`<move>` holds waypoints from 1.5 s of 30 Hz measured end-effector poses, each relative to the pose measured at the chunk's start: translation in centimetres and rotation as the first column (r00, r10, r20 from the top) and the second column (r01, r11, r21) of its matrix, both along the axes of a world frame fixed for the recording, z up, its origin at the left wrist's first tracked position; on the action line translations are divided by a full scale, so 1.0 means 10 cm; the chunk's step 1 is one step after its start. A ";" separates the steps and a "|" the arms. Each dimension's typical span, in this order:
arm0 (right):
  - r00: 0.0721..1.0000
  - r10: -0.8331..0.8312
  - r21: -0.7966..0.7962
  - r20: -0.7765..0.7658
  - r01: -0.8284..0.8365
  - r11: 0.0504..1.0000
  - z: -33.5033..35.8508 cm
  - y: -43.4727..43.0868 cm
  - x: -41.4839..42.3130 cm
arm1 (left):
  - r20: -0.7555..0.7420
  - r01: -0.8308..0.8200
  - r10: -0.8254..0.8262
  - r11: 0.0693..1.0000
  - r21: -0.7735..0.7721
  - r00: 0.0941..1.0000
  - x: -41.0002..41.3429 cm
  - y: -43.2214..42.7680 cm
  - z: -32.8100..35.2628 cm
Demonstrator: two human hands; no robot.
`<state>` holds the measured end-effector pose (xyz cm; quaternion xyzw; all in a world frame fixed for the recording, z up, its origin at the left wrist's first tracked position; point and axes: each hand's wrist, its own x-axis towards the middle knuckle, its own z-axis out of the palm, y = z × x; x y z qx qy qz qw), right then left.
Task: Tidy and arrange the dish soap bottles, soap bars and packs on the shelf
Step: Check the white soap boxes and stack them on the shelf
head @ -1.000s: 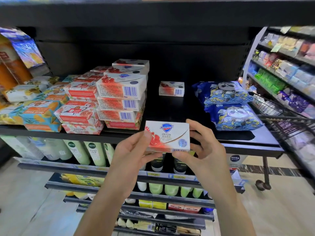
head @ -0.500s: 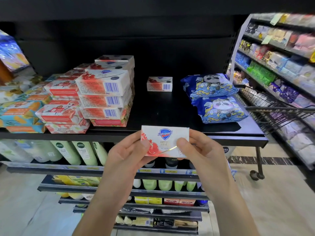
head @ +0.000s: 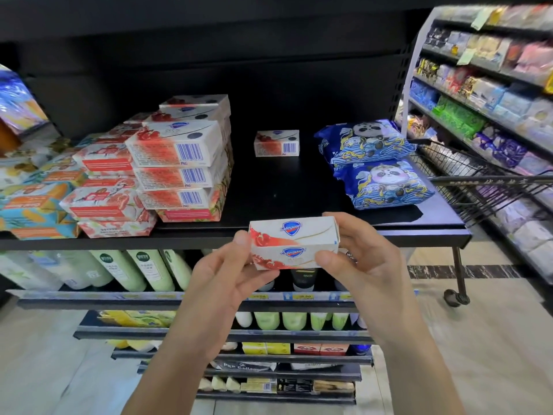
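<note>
Soap box (head: 294, 247) near black shelf (head: 284, 190) front edge, pale floor (head: 478, 339) below

The soap box (head: 294, 247) you hold reads "Safeguard" twice: once on the blue shield on its top face, once on the face turned to you. The stacked boxes (head: 176, 151) on the shelf (head: 299, 190) carry "P&G" beside their barcodes. A dark pack (head: 242, 366) low down reads roughly "P&P Colle" — the rest is hidden. The price tags (head: 305, 296) are too blurred to read.
</note>
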<state>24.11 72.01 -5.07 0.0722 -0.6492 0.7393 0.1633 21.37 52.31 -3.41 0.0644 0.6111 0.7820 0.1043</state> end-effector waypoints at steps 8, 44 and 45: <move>0.996 0.020 0.005 0.090 -0.021 1.000 -0.01 -0.01 -0.01 | -0.011 -0.024 0.024 1.000 0.001 1.000 -0.02 -0.06 0.00; 0.984 0.130 -0.114 0.119 -0.117 0.987 -0.06 0.04 -0.10 | -0.018 -0.069 0.068 0.997 -0.028 0.997 -0.08 -0.08 -0.04; 0.984 0.091 -0.112 0.154 -0.074 0.991 -0.05 0.03 -0.11 | -0.025 -0.071 0.070 0.997 -0.033 0.997 -0.08 -0.08 -0.04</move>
